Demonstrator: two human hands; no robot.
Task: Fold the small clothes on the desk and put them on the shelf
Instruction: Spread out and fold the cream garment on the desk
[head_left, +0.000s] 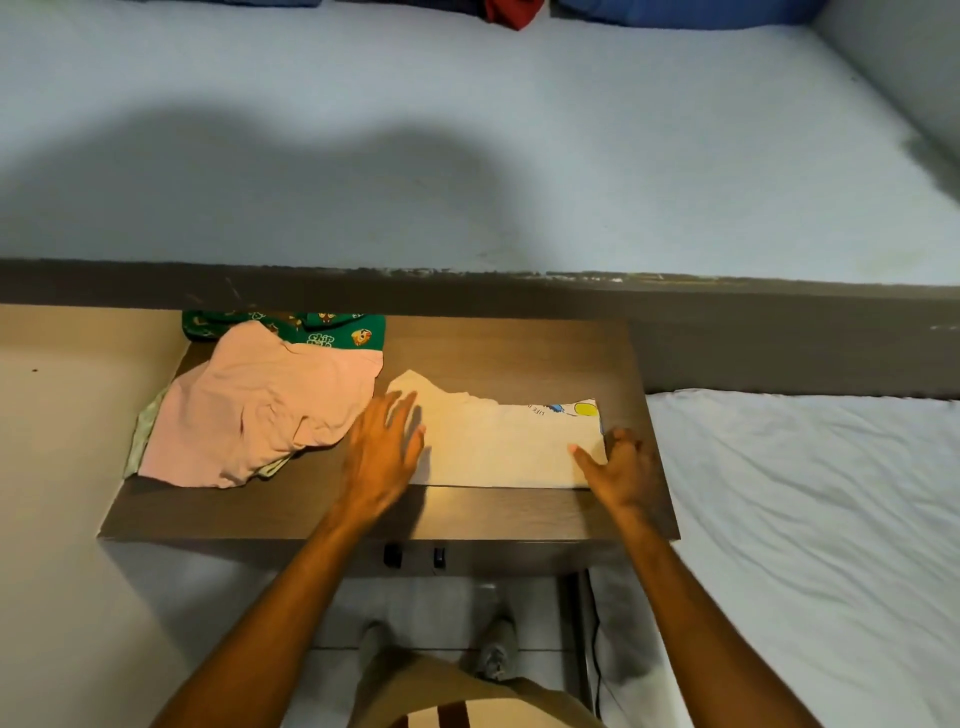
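Note:
A cream garment (498, 447) with a cartoon print at its far right corner lies flat and partly folded on the dark wooden desk (395, 512). My left hand (384, 447) rests flat on the garment's left end with fingers spread. At the garment's right edge my right hand (618, 462) has its thumb on top of the cloth and its fingers at the side. A crumpled pink garment (260, 410) lies on the left of the desk, over a pale green piece (143, 431). Behind it sits a green printed garment (317, 330).
A dark ledge (519, 296) runs along the back of the desk under a pale wall. A bed with a white sheet (810, 519) lies to the right. Red and blue cloth (511, 10) shows at the top edge. My feet stand below the desk.

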